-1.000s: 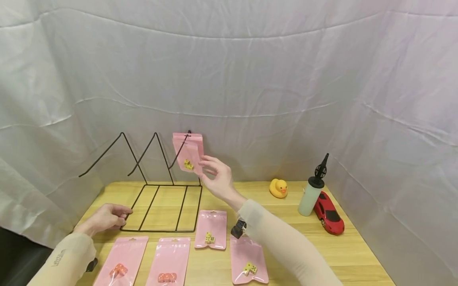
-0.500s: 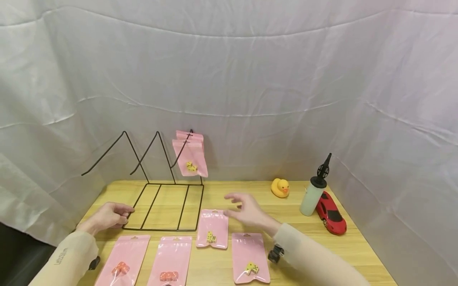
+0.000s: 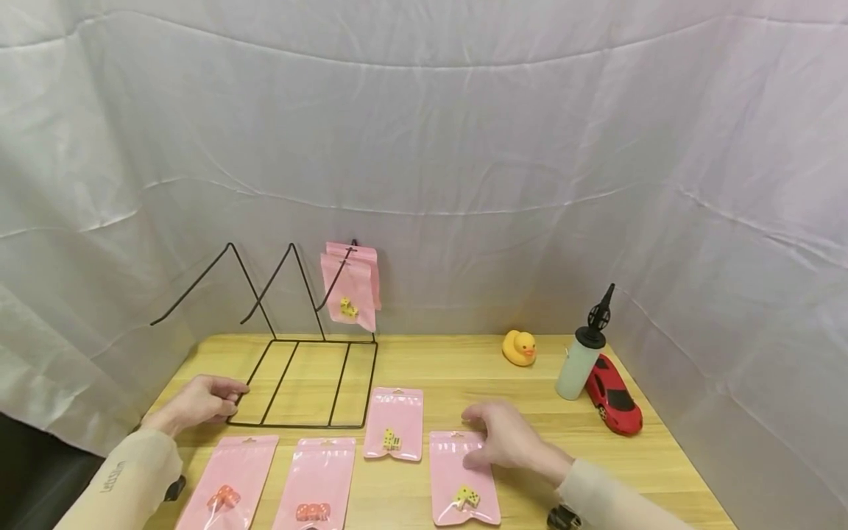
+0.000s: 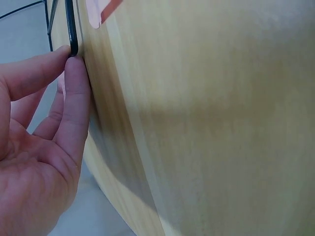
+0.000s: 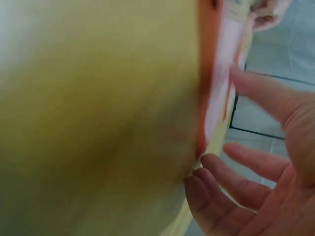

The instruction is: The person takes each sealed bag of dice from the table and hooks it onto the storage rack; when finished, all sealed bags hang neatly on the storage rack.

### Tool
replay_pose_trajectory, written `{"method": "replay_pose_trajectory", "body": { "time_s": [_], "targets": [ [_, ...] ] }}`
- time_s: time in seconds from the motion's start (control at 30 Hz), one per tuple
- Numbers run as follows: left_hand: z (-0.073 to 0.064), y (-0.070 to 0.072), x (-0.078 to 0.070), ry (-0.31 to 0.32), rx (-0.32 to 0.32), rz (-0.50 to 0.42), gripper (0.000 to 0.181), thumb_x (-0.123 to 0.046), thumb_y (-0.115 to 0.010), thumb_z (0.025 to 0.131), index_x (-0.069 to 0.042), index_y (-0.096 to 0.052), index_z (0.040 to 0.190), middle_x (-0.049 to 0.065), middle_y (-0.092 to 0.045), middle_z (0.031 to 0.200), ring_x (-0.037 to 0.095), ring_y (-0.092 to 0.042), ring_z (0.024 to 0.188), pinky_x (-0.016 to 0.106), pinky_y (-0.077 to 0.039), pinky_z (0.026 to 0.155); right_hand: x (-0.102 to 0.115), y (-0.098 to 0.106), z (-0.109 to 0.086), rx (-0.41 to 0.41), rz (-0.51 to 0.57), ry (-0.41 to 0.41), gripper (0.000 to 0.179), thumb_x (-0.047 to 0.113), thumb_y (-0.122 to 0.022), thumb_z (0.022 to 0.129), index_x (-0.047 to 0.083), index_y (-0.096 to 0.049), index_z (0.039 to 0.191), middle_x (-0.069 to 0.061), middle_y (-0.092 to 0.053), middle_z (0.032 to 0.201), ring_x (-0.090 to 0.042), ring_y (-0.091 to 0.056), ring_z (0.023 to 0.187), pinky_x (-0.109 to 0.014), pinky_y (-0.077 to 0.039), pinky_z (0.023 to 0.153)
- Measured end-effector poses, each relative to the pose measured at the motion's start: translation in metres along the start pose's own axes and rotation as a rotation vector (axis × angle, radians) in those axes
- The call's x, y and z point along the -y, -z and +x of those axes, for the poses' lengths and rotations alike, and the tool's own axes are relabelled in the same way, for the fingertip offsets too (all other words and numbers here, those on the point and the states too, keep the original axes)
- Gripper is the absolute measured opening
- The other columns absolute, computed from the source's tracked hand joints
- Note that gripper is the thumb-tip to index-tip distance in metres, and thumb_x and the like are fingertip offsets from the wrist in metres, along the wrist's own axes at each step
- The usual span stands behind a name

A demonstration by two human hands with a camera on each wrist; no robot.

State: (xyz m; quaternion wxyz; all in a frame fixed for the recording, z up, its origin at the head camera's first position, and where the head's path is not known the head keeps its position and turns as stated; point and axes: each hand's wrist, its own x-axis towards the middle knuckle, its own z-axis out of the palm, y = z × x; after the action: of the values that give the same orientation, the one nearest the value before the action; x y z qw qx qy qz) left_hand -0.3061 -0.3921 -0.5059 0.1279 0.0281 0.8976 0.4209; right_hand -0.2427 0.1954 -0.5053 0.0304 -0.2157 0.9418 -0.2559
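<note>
My left hand (image 3: 195, 401) pinches the front left corner of a black wire display rack (image 3: 298, 425); the left wrist view has thumb and finger meeting on the dark wire (image 4: 72, 29). On the rack's right hook hang pink zip pouches (image 3: 355, 294), the front one holding yellow dice. My right hand (image 3: 506, 434) hovers at the upper right edge of a flat pink pouch (image 3: 453, 475) with yellow dice. In the right wrist view, its thumb and fingers are spread apart beside that pouch (image 5: 224, 54).
Another yellow-dice pouch (image 3: 394, 412) lies in front of the rack. Two pouches with orange dice, one left (image 3: 232, 464) and one right (image 3: 316, 471), lie at the front left. A rubber duck (image 3: 519, 348), a hand pump (image 3: 575, 368) and a red toy car (image 3: 615, 397) stand at the right.
My right hand has let go of the front hanging pouch and moved down and right to the flat pouch. The hung pouch has swung slightly. My left hand stays on the rack.
</note>
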Motion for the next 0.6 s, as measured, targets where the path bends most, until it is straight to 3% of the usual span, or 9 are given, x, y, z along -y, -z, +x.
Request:
{"method": "replay_pose_trajectory", "body": {
  "time_s": [0.2, 0.43, 0.6],
  "targets": [
    [-0.0017, 0.0012, 0.0000, 0.002, -0.006, 0.000, 0.053, 0.006, -0.071, 0.095, 0.017, -0.063, 0.145, 0.011, -0.068, 0.109, 0.017, -0.062, 0.091, 0.029, -0.061, 0.076, 0.0074, -0.0031, -0.0061, -0.014, -0.093, -0.036, 0.060, 0.023, -0.105, 0.067, 0.009, -0.082, 0.120, 0.002, -0.076, 0.096, -0.009, -0.062, 0.085, -0.033, -0.054, 0.079],
    [-0.0025, -0.0001, -0.0005, 0.000, -0.009, -0.002, 0.053, 0.005, -0.072, 0.094, 0.017, -0.063, 0.145, 0.012, -0.069, 0.110, 0.018, -0.062, 0.092, 0.029, -0.061, 0.076, 0.0094, -0.0035, -0.0054, 0.027, -0.093, -0.039, 0.029, 0.017, -0.102, 0.071, 0.019, -0.079, 0.090, 0.012, -0.066, 0.073, -0.004, -0.053, 0.071, -0.026, -0.044, 0.067],
    [-0.0008, -0.0012, 0.0000, 0.004, -0.010, -0.012, 0.053, 0.006, -0.071, 0.094, 0.017, -0.063, 0.145, 0.011, -0.068, 0.109, 0.017, -0.062, 0.090, 0.028, -0.060, 0.075, 0.0080, -0.0037, -0.0087, 0.056, -0.067, -0.023, 0.026, 0.014, -0.097, 0.075, 0.023, -0.073, 0.076, 0.015, -0.062, 0.068, -0.002, -0.051, 0.066, -0.024, -0.041, 0.062]
  ]
}}
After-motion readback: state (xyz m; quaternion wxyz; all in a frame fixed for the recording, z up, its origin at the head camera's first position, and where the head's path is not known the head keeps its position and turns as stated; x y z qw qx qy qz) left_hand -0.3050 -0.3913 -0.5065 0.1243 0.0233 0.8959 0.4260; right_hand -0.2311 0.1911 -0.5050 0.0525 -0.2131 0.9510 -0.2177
